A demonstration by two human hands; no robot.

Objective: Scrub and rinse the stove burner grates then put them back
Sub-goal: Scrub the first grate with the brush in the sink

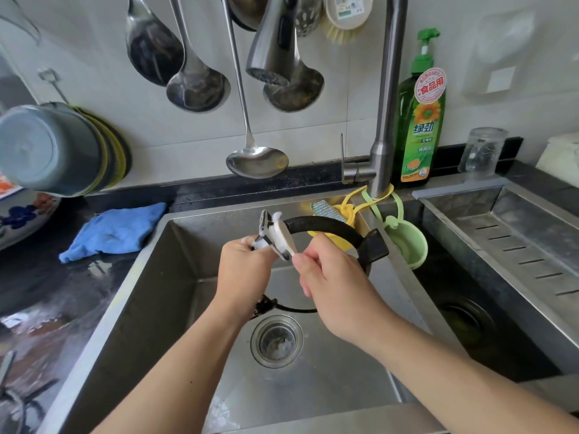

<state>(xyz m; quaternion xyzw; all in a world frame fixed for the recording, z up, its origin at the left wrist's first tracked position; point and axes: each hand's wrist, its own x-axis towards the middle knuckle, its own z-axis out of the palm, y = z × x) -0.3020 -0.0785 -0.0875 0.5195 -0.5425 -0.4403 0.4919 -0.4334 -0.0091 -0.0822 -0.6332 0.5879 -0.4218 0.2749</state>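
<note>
A black round burner grate (329, 228) is held tilted over the steel sink (150, 277). My left hand (242, 270) grips the grate at a soapy prong on its left side. My right hand (326, 286) pinches the handle of a small white brush (283, 238), whose head lies against that foamy prong. The grate's lower arc (291, 309) shows below my hands, above the drain (277, 341). The faucet head (271, 54) hangs above with no water running.
A blue cloth (116, 230) lies on the dark wet counter left of the sink. A green dish-soap bottle (418, 126) stands behind the faucet. Yellow and green strainer baskets (404, 242) hang at the sink's back right. Ladles (194, 86) hang on the wall; a second basin (501, 277) lies right.
</note>
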